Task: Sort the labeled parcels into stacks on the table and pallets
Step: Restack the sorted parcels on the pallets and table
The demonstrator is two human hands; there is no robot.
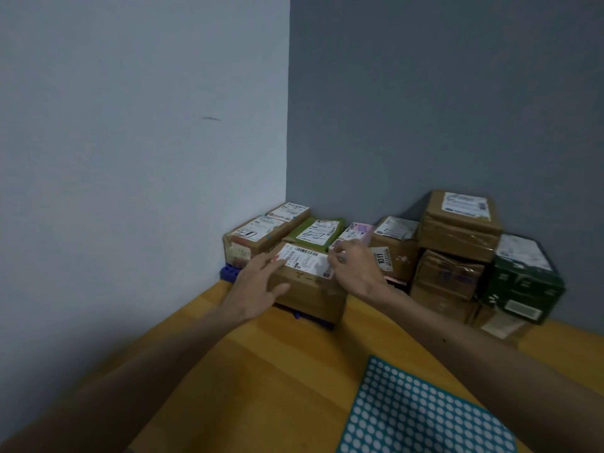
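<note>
We are holding a brown parcel [307,289] at the far edge of the wooden table [261,371], over a blue pallet [229,273].

Our left hand [258,286] is pressing its spread, nearly straight fingers against the parcel's left side, while our right hand [356,269] is curling its fingers over the labeled top's right edge. Crowding close behind are two brown boxes [255,237], a green parcel [315,232] and a pink parcel [358,231]; a taller carton stack [457,230] and a dark green box [523,279] are standing to the right. A teal dotted mat [425,416] is lying nearer us.
</note>
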